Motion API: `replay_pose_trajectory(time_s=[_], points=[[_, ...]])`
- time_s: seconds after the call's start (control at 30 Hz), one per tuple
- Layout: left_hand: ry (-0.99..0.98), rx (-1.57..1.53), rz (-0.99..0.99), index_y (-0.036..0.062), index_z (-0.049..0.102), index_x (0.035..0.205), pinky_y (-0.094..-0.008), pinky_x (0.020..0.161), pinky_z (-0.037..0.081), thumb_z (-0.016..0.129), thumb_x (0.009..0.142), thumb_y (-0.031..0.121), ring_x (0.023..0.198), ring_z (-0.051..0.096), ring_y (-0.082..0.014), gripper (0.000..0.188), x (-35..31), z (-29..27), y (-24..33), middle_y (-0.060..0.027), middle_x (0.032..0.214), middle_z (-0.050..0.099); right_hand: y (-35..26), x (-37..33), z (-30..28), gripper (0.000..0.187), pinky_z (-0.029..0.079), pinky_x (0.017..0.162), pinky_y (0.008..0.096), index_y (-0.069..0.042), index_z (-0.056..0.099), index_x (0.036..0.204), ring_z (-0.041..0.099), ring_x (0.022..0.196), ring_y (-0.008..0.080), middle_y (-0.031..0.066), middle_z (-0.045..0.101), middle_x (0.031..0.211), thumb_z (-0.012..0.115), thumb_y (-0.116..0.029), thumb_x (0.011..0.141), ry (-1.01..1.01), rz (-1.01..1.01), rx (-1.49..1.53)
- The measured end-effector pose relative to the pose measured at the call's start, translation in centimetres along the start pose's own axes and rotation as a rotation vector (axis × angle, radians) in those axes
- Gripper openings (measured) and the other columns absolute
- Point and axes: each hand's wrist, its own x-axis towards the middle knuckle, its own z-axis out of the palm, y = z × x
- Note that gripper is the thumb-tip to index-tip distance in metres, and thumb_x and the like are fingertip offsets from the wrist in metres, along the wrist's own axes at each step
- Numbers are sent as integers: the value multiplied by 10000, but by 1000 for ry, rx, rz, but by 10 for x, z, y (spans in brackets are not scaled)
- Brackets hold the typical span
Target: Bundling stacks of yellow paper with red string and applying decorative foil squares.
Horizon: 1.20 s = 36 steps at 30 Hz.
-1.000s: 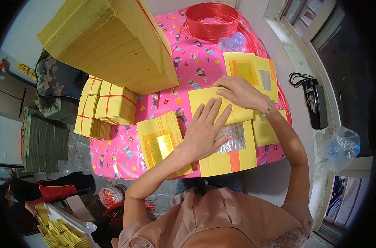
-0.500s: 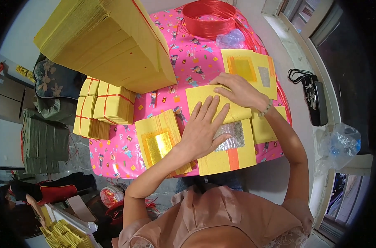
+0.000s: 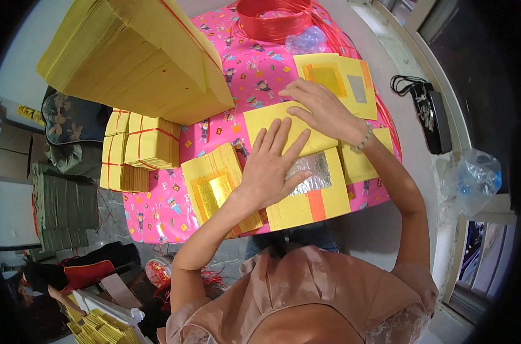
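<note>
My left hand (image 3: 272,166) lies flat with fingers spread on a folded yellow paper sheet (image 3: 260,123), its thumb over the silver foil patch (image 3: 315,172) of the yellow paper in front. My right hand (image 3: 323,112) is at the folded sheet's far edge, fingers stretched out and a little bent, gripping nothing I can see. Part of the sheet is hidden under both hands. Left of it, beneath my left forearm, lies a stack of yellow papers with a gold foil patch (image 3: 214,192). A further yellow piece (image 3: 366,155) sits to the right, partly behind my right wrist.
Yellow papers with gold and silver patches (image 3: 326,80) lie at the far right of the pink patterned tablecloth (image 3: 260,69). A tall yellow paper block (image 3: 140,63) and red-tied bundles (image 3: 151,140) stand left. A red cord coil (image 3: 274,20) is at the back. Another person (image 3: 60,289) is lower left.
The whole view has shifted slightly. My right hand has slid a little farther away across the folded sheet's far edge. My left hand stays flat in about the same place on the paper.
</note>
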Motion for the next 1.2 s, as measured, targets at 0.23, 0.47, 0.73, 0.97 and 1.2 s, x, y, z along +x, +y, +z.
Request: replay_pose_trajectory(time_s=[0.23, 0.47, 0.73, 0.97, 1.2], points=[[-4, 32, 9, 144, 367, 1512, -545, 1174, 194, 541, 914, 549, 1439, 240, -447, 743, -1, 1, 0, -281, 1541, 275, -60, -96, 5, 486, 329, 1100, 483, 19, 503, 1337, 450, 1307, 338, 176, 503, 1371, 591, -239, 935, -78, 25, -367], [28, 25, 17, 158, 393, 1504, -551, 1168, 204, 567, 890, 552, 1432, 265, -448, 750, -1, 5, 1, -280, 1538, 292, -69, -119, 4, 727, 96, 1207, 537, 5, 265, 1515, 156, 1497, 336, 204, 222, 1592, 536, -382, 962, -241, 148, -227], [45, 41, 15, 162, 398, 1504, -550, 1172, 193, 545, 885, 594, 1437, 256, -445, 769, -2, 9, 1, -277, 1543, 286, -65, -123, 7, 694, 100, 1206, 534, 7, 270, 1513, 154, 1497, 342, 206, 222, 1592, 484, -396, 990, -216, 119, -232], [16, 38, 4, 182, 366, 1522, -537, 1186, 167, 512, 883, 633, 1463, 209, -427, 796, -3, 12, -5, -266, 1564, 249, -70, -120, 9, 595, 114, 1205, 542, -89, 341, 1513, 180, 1491, 331, 167, 255, 1591, 431, -401, 1015, -201, 72, -341], [-13, 5, 0, 194, 351, 1530, -532, 1195, 141, 477, 889, 673, 1477, 177, -415, 810, -3, 11, -10, -252, 1575, 235, -64, -118, 10, 486, 164, 1188, 539, -134, 453, 1455, 278, 1452, 327, 161, 343, 1551, 412, -365, 1030, -107, 42, -338]])
